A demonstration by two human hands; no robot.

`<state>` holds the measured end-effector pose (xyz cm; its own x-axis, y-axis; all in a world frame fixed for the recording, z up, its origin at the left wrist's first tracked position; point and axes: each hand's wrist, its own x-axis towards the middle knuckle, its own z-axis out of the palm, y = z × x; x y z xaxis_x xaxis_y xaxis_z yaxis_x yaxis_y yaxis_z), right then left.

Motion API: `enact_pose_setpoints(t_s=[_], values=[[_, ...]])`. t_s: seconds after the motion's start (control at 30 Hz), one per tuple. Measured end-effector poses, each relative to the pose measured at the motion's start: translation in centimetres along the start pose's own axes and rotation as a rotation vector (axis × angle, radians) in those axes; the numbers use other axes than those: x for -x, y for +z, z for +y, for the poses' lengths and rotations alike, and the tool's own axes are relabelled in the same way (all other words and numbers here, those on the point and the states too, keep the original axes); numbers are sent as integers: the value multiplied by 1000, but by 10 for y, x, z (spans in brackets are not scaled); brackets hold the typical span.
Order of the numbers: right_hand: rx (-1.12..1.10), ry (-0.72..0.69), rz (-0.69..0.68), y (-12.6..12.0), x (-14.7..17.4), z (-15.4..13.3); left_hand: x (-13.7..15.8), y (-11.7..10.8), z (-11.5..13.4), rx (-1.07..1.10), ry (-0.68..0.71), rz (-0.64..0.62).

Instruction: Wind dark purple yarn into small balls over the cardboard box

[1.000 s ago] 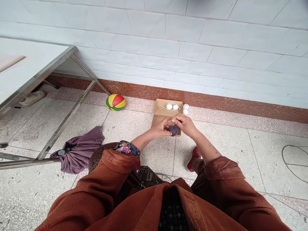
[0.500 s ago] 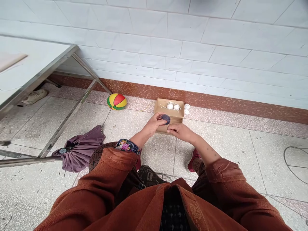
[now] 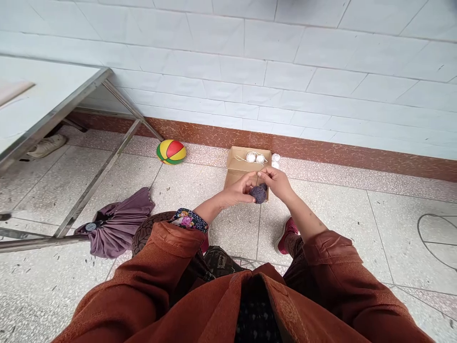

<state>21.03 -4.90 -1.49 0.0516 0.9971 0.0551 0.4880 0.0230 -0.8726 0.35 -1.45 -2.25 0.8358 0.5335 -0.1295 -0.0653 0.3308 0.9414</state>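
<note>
My left hand [image 3: 240, 190] is closed around a dark grey-purple ball of yarn [image 3: 258, 194], its thumb along the near side. Above the ball, my right hand [image 3: 275, 182] pinches a thin dark yarn strand [image 3: 257, 180] that runs down to it. A smaller dark patch [image 3: 263, 186] shows just behind the ball; whether it is a second ball I cannot tell. Under and behind both hands sits an open cardboard box [image 3: 233, 164] on the floor. Two white balls of yarn [image 3: 251, 156] with loose ends lie at its far side.
More white balls [image 3: 276, 158] lie right of the box by the wall. A colourful ball [image 3: 171, 152] and a folded purple umbrella [image 3: 121, 221] are on the floor to the left. A metal-framed table [image 3: 82, 90] stands at left, with a shoe [image 3: 48, 146] beneath. A wire loop [image 3: 421, 228] lies far right.
The yarn ball in my left hand has moved right and toward me. My right hand has risen from below the ball to above it, holding the strand.
</note>
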Motion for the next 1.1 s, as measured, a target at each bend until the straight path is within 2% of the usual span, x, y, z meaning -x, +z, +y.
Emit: enact_pose_setpoints(t_s=[0.1, 0.23, 0.37, 0.43, 0.5, 0.6, 0.7, 0.8, 0.87, 0.97, 1.1], values=[[219, 28, -55, 7, 2, 11, 2, 2, 6, 109, 24, 84], [384, 22, -186, 15, 10, 15, 0, -4, 5, 191, 1, 290], [264, -124, -342, 19, 15, 6, -6, -16, -1, 168, -27, 589], [125, -193, -443, 16, 16, -2, -8, -20, -3, 108, -44, 673], [-7, -211, -468, 11, 17, -11, -8, -19, -4, 9, -57, 646], [-132, -167, -334, 1, 16, -18, -5, -12, -3, -145, -80, 479], [-112, -122, -161, -4, 10, -13, -1, -5, -2, -179, -87, 273], [-10, -88, -62, -1, 4, -1, 1, 1, -1, -79, -39, 109], [82, -50, -61, 3, 2, 7, 1, 3, 1, 23, -6, 109], [212, 0, -117, 9, 4, 12, -1, 2, 5, 157, 3, 206], [246, -56, -243, 15, 11, 8, -5, -6, 6, 252, -6, 368]])
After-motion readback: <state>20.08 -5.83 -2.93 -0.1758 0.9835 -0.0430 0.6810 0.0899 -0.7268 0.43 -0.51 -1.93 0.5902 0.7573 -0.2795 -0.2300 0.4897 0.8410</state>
